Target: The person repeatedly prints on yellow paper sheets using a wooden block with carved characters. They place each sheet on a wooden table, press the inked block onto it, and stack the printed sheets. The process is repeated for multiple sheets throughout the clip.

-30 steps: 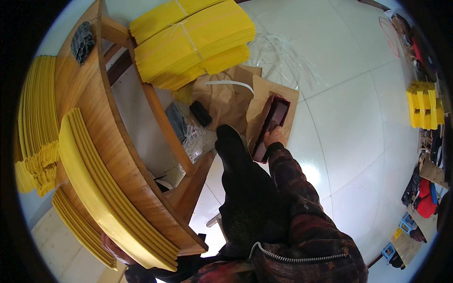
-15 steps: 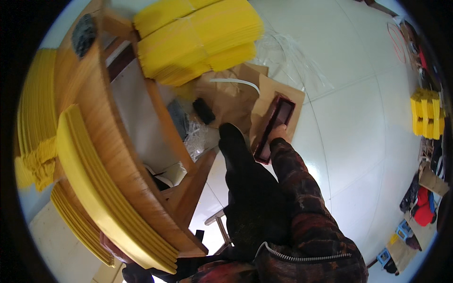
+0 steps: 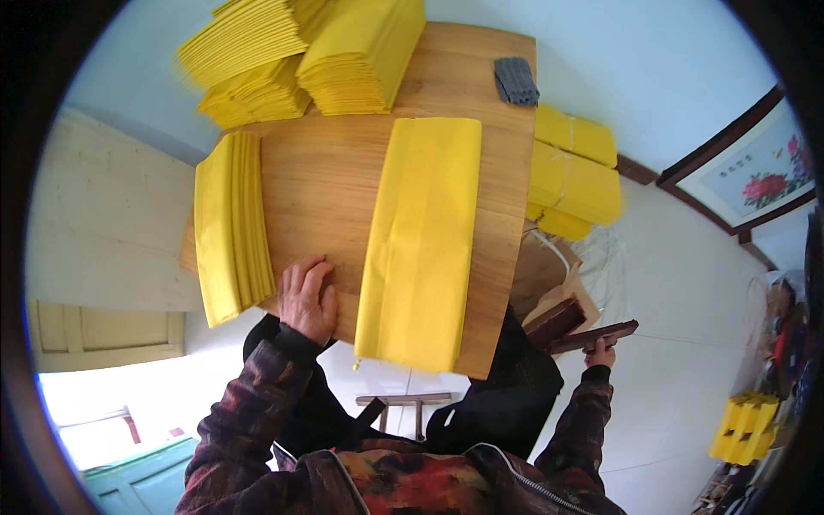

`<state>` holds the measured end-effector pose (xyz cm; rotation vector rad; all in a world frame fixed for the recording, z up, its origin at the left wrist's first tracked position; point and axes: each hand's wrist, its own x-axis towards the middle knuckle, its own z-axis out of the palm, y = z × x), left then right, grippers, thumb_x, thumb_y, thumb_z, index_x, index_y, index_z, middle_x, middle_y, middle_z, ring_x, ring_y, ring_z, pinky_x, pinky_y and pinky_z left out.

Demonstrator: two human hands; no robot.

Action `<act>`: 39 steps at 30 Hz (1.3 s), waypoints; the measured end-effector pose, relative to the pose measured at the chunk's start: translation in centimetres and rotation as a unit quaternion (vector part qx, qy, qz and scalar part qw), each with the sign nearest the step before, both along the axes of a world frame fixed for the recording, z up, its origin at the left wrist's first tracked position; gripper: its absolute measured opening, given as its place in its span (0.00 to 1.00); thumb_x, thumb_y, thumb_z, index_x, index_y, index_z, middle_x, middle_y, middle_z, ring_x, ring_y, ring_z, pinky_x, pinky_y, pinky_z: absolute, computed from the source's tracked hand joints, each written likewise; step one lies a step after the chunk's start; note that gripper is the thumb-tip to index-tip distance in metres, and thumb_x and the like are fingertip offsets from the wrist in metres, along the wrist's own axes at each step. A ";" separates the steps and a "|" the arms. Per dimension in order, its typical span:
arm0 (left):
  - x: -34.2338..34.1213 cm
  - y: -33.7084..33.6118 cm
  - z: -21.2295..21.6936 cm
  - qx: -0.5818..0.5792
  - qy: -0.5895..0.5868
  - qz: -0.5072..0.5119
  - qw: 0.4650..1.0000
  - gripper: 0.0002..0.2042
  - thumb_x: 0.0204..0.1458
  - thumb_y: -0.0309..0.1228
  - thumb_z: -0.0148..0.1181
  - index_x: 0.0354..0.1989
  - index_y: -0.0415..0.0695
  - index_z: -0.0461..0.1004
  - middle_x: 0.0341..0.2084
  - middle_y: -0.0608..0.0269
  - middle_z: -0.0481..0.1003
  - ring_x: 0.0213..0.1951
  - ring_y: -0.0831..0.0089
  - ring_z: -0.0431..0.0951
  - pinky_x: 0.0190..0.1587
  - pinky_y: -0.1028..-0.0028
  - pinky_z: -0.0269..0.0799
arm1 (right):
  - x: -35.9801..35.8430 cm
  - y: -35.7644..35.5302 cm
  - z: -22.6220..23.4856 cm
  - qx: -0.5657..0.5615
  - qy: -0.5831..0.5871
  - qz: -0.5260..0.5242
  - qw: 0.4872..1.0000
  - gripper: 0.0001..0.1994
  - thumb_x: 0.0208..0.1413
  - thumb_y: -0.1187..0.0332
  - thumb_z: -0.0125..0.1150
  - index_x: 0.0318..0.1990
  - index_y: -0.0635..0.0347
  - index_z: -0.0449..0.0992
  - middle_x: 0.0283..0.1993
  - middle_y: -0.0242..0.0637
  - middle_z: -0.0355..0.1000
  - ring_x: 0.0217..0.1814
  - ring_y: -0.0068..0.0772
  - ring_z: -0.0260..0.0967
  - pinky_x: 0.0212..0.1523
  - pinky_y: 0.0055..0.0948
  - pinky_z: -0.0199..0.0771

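- Pale blue walls and a white tiled floor (image 3: 687,343) surround a square wooden table (image 3: 343,172), seen from straight above by a seated person.
- Lying lengthwise on the table's middle is a long folded stack of yellow paper sheets (image 3: 421,240); its near end overhangs the table edge toward the person's lap, probably so it is easy to reach.
- Left hand (image 3: 306,296) rests flat on the wood, fingers loosely spread and gripping nothing, between that stack and a narrower yellow paper bundle (image 3: 227,227) along the left edge; it seems to steady the body.
- Right hand (image 3: 601,352) hangs off to the side, well below the tabletop, closed around the end of a dark reddish-brown wooden bar (image 3: 592,336) held roughly level.
- More piled yellow paper stacks (image 3: 343,51) crowd the far edge, beside a small dark grey ridged block (image 3: 515,81).
- Tied yellow bundles (image 3: 575,180) sit on the floor past the right edge, next to brown wrapping paper (image 3: 541,275).
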<state>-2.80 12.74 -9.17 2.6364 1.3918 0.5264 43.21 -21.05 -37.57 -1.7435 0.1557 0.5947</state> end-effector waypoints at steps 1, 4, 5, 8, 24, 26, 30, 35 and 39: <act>-0.1 -0.3 -0.1 0.013 -0.006 -0.001 1.000 0.15 0.40 0.24 0.54 0.40 0.42 0.68 0.43 0.55 0.67 0.47 0.53 0.65 0.51 0.61 0.60 | 0.9 -0.4 3.4 0.007 0.035 0.026 0.999 0.15 0.52 0.56 0.54 0.37 0.60 0.69 0.26 0.36 0.72 0.17 0.26 0.64 0.13 0.27 0.60; -0.5 -0.5 -0.3 0.014 -0.038 0.001 0.999 0.13 0.43 0.26 0.54 0.40 0.43 0.68 0.44 0.57 0.67 0.48 0.55 0.65 0.51 0.61 0.60 | 0.2 3.0 13.4 0.291 0.092 0.016 0.952 0.17 0.55 0.56 0.53 0.46 0.57 0.69 0.36 0.30 0.72 0.41 0.32 0.68 0.40 0.34 0.69; -0.7 -0.5 -0.5 0.014 -0.050 -0.002 0.999 0.13 0.44 0.27 0.54 0.41 0.43 0.68 0.44 0.58 0.67 0.48 0.56 0.65 0.51 0.61 0.60 | -0.6 5.2 16.5 0.359 0.054 0.072 0.929 0.18 0.57 0.58 0.49 0.51 0.57 0.67 0.43 0.32 0.71 0.45 0.32 0.67 0.47 0.34 0.67; -1.3 -0.3 -1.1 0.006 -0.105 -0.003 0.994 0.12 0.46 0.29 0.53 0.41 0.44 0.68 0.43 0.58 0.67 0.47 0.56 0.65 0.51 0.62 0.60 | -4.6 11.4 25.4 0.370 0.093 0.178 0.907 0.18 0.59 0.61 0.44 0.51 0.62 0.67 0.47 0.36 0.70 0.47 0.30 0.68 0.49 0.30 0.66; -2.6 -3.5 -1.5 -0.039 -0.285 -0.141 0.947 0.25 0.42 0.44 0.62 0.45 0.41 0.66 0.38 0.50 0.66 0.42 0.52 0.66 0.44 0.61 0.64 | -24.7 31.1 37.3 0.007 -0.340 0.430 0.836 0.15 0.50 0.62 0.54 0.23 0.69 0.70 0.20 0.41 0.69 0.21 0.36 0.67 0.24 0.34 0.65; -2.7 -3.4 -1.5 -0.044 -0.295 -0.145 0.943 0.25 0.42 0.43 0.62 0.45 0.41 0.66 0.38 0.50 0.66 0.42 0.51 0.66 0.44 0.61 0.64 | -25.3 31.8 37.0 -0.075 -0.415 0.427 0.800 0.15 0.48 0.61 0.54 0.25 0.69 0.70 0.24 0.47 0.70 0.26 0.45 0.69 0.29 0.40 0.67; -2.9 -3.5 -1.9 -0.051 -0.312 -0.152 0.937 0.25 0.41 0.42 0.63 0.45 0.41 0.66 0.39 0.50 0.66 0.41 0.51 0.66 0.44 0.61 0.64 | -26.4 32.1 37.1 -0.229 -0.531 0.410 0.705 0.18 0.46 0.57 0.54 0.30 0.68 0.71 0.31 0.54 0.71 0.36 0.57 0.68 0.37 0.47 0.68; -3.0 -3.4 -1.9 -0.033 -0.310 -0.156 0.937 0.25 0.39 0.40 0.64 0.44 0.40 0.66 0.39 0.50 0.66 0.41 0.51 0.66 0.44 0.61 0.65 | -27.7 32.8 37.5 -0.307 -0.549 0.420 0.654 0.18 0.47 0.57 0.52 0.33 0.67 0.70 0.33 0.54 0.71 0.37 0.56 0.69 0.38 0.47 0.69; -3.0 -3.5 -2.0 -0.028 -0.307 -0.154 0.939 0.25 0.39 0.39 0.64 0.44 0.40 0.66 0.39 0.50 0.66 0.41 0.51 0.66 0.44 0.60 0.64 | -28.0 33.2 37.5 -0.324 -0.552 0.417 0.645 0.19 0.48 0.56 0.51 0.33 0.68 0.70 0.33 0.55 0.71 0.38 0.55 0.69 0.38 0.47 0.69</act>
